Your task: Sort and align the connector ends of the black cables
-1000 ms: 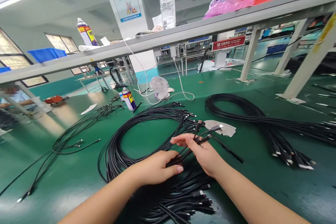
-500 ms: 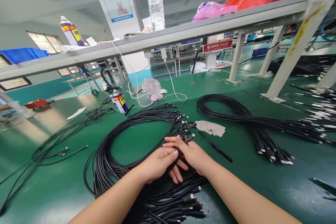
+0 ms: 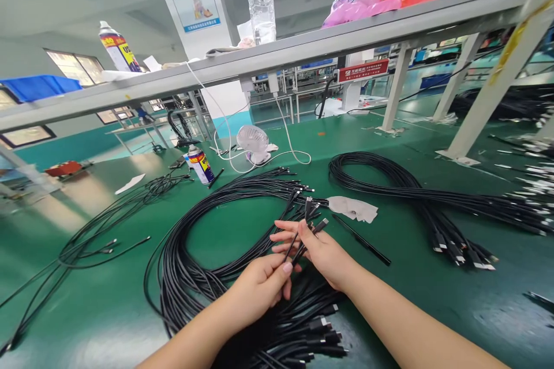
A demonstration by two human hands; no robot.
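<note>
Between pinched left fingers (image 3: 276, 280), black cables (image 3: 300, 251).

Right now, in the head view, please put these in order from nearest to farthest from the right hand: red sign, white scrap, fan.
From the right hand:
1. White scrap: just beyond, slightly right.
2. Fan: farther back, left.
3. Red sign: in the background, right.

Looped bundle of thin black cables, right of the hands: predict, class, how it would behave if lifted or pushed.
The looped bundle would likely sag, since its thin strands curve smoothly. Its black plugs with silver tips might trail and fan out, as they splay in two directions. Rolling seems unlikely: it lies flat on the glossy green table.
</note>
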